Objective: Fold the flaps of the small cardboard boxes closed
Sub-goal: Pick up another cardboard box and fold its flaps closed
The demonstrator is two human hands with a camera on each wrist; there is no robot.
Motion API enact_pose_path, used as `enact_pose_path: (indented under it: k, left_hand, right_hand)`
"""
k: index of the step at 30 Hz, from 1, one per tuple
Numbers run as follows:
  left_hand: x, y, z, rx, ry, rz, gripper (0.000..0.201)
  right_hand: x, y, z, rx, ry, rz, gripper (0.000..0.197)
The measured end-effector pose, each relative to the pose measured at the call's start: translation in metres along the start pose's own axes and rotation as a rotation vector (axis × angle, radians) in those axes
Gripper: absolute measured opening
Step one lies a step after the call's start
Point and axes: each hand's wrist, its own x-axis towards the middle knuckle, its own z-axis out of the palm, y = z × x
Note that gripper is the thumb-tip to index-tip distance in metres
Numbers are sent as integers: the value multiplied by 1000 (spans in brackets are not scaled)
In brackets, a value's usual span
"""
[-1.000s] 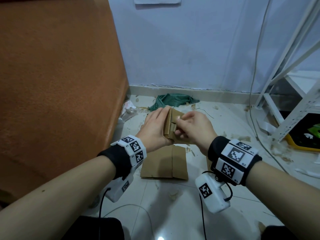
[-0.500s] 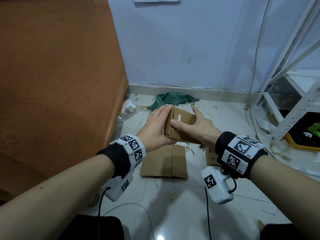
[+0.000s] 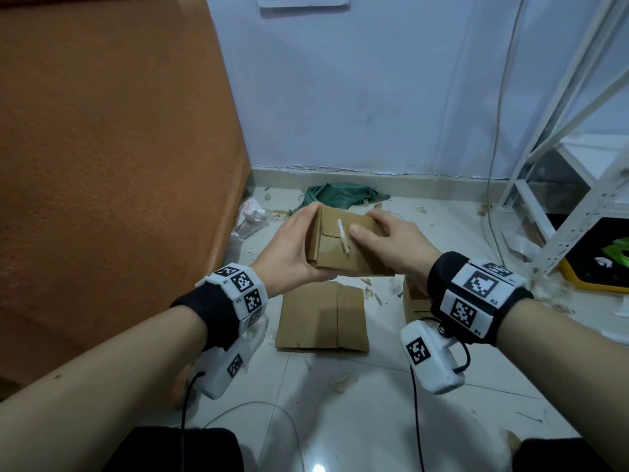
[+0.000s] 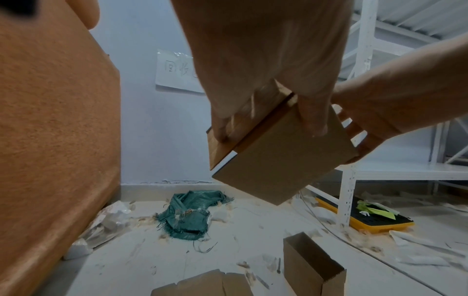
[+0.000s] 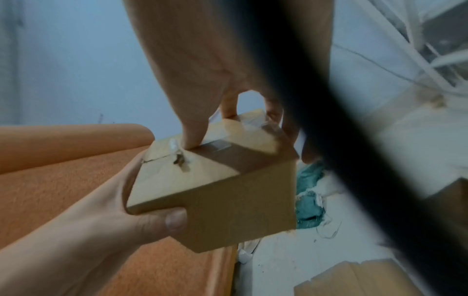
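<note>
**Hands hold a small box up off the floor**

Cardboard box [image 3: 343, 247] sits in the air between two hands, above the white floor tiles [image 3: 374, 386]. The left hand [image 3: 289, 247] grips the box's left end, with its thumb under the near bottom edge and its fingers curled round the far side. The right hand [image 3: 391, 247] holds the right end, with its thumb pressing down on the top face and its fingers wrapped over the far edge. The top flaps lie flat, and a thin strip of white tape [image 3: 341, 230] sticks up by the seam. In the left wrist view, a flap on the left end stands a little apart from the box side, so a dark gap shows along that edge.

A flat piece of cardboard [image 3: 323, 318] lies on the tiles right below the box. Another small open box [image 4: 311, 266] stands on the floor just to the right of it, under the right wrist. A big orange cushion [image 3: 102, 165] fills the left side, close to the left hand. A green cloth [image 3: 340, 195] lies by the wall behind the box. A white metal shelf [image 3: 561, 182] stands well off to the right, with bare floor between it and the hands.
</note>
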Motion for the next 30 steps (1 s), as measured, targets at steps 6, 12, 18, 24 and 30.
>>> enact_pose_path:
  k: [6, 12, 18, 24, 30]
  left_hand:
    - [-1, 4, 6, 2, -11, 9, 101]
    - [-1, -2, 3, -21, -39, -5, 101]
    - [-3, -3, 2, -36, -56, -25, 101]
    - [-1, -1, -3, -2, -12, -8, 100]
    - [-2, 5, 3, 35, -1, 39, 99]
  right_hand:
    - [-9, -4, 7, -111, 2, 45, 102]
    - [-3, 1, 2, -226, 86, -54, 101]
    - [-2, 2, -4, -127, 90, -70, 74]
    - [-2, -1, 2, 109, -37, -44, 87]
    - [-2, -1, 10, 107, 32, 49, 98]
